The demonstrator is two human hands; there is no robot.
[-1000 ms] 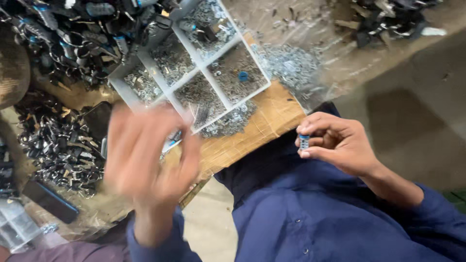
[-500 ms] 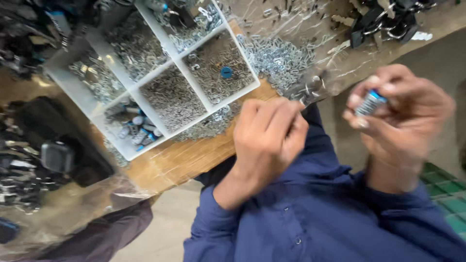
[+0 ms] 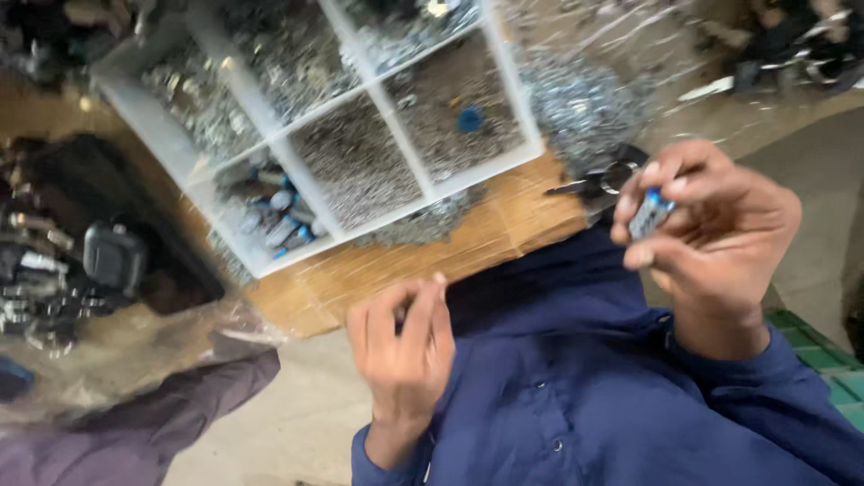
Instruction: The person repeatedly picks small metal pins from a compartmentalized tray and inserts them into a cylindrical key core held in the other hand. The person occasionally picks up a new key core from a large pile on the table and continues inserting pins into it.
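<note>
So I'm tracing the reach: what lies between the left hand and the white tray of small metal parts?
In the head view, only bare wooden board separates the left hand from the white tray.

Wooden bench top (image 3: 504,236) — bare boards at near edge. White divided tray (image 3: 396,121) lies on it, compartments full of small metal parts. Loose heap of silver screws (image 3: 585,99) just beside tray — dark metal clutter (image 3: 54,261) at left.

one white divided tray (image 3: 531,144), two hands, one small blue-capped part (image 3: 650,212)
</note>
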